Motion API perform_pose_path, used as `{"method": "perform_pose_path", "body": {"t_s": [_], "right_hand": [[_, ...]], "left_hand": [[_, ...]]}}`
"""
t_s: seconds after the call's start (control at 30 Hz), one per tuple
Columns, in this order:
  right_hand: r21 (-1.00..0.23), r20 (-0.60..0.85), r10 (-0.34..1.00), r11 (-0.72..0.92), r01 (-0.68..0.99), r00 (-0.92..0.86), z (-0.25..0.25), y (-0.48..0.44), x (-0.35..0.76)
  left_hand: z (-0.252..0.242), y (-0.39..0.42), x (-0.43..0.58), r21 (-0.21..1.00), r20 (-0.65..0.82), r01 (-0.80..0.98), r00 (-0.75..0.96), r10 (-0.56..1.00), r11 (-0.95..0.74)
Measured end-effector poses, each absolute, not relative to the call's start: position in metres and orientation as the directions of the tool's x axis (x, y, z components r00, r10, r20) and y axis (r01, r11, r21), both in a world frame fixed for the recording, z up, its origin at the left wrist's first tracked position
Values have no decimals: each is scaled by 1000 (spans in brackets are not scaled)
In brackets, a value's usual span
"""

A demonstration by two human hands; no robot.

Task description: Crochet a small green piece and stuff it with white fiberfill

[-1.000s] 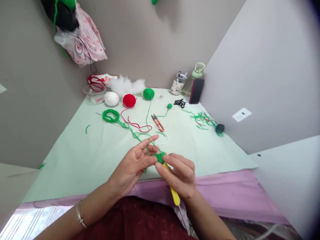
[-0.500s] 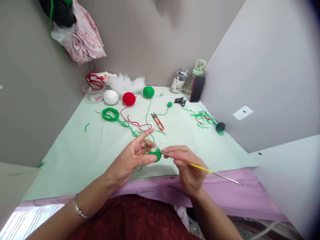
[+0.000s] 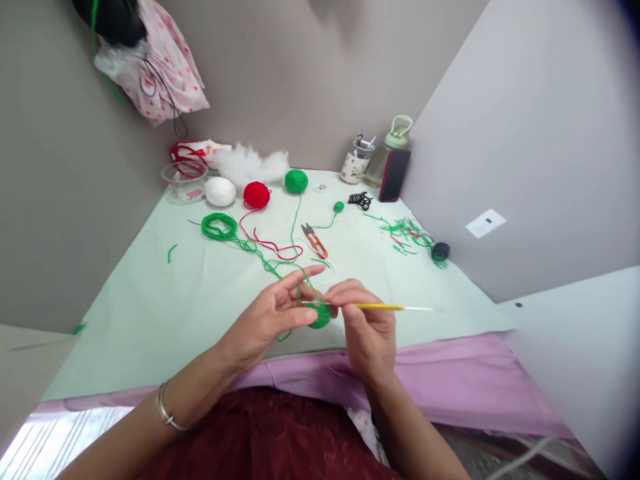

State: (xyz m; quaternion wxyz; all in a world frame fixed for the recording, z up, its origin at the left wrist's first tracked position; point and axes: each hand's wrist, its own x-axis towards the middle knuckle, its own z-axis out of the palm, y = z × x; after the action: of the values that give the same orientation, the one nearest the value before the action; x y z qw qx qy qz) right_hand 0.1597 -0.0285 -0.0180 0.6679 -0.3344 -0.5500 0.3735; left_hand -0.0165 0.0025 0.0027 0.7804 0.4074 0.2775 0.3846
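My left hand pinches a small green crochet piece between thumb and fingers, its index finger stretched out with green yarn running over it. My right hand grips a crochet hook by its yellow handle. The hook lies almost level, its thin front end at the top of the piece; the exact stitch is hidden by fingers and yarn. From the left hand, a strand leads back toward a green yarn ball. Orange thread snips lie just beyond my hands.
A red yarn ball, a white yarn ball and white stuffing sit at the back. Coiled green yarn is at left. Yarn scraps lie at right, near a phone and a bottle.
My right hand has moved left, closer to my left hand. The hook has swung from a downward slant to nearly level, and its front end reaches further left across the green piece.
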Motion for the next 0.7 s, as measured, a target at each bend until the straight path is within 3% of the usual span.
{"method": "perform_pose_path", "body": {"t_s": [0.1, 0.27, 0.47, 0.7], "right_hand": [[-822, 563, 811, 569, 10, 161, -25, -28, 154], [-816, 563, 794, 578, 3, 227, -28, -29, 149], [-773, 625, 741, 631, 63, 245, -25, -35, 142], [-666, 744, 553, 660, 347, 376, -34, -35, 119]], "left_hand": [[0, -1, -12, 844, -105, -391, 552, 827, 368], [0, -6, -13, 880, -48, -413, 415, 909, 235], [7, -12, -14, 913, 28, -383, 407, 913, 142], [-10, -21, -11, 935, 59, -340, 439, 896, 105]]}}
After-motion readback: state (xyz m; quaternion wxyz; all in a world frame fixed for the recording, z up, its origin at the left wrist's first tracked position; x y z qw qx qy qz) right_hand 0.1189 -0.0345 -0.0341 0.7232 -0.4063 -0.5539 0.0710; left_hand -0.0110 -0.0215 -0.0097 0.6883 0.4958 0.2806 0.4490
